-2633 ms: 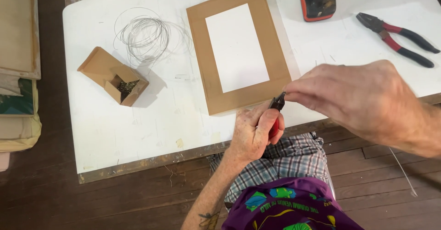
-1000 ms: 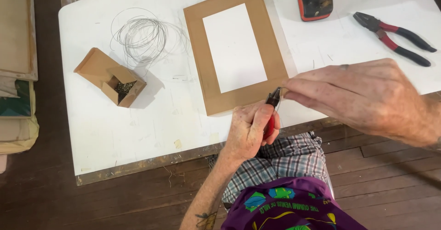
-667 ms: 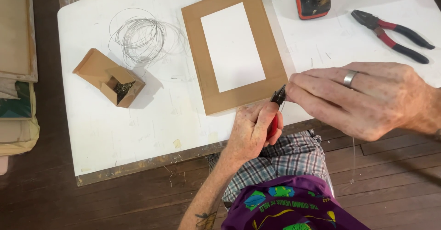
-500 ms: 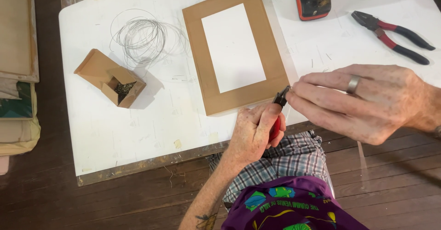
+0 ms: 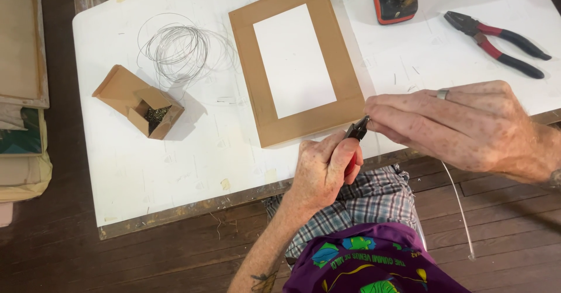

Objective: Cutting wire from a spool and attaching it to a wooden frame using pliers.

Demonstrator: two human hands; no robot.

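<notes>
While I scan from the left, a small cardboard box point(image 5: 139, 102) lies open on the white table point(image 5: 146, 170), tipped so the dark bits inside can be reached. Next to it sits a loose coil of thin wire point(image 5: 178, 50), then a flat brown frame point(image 5: 295, 62), kept within arm's range. My left hand point(image 5: 321, 170) is closed tight around small red-handled pliers point(image 5: 354, 135), nose pointing up at the table's near edge. My right hand point(image 5: 461, 126) pinches its fingertips narrowly at the plier tips, steadying something too fine for me to make out. Beyond lie a black and red tool point(image 5: 395, 0) and larger pliers point(image 5: 497, 41), parked aside.
</notes>
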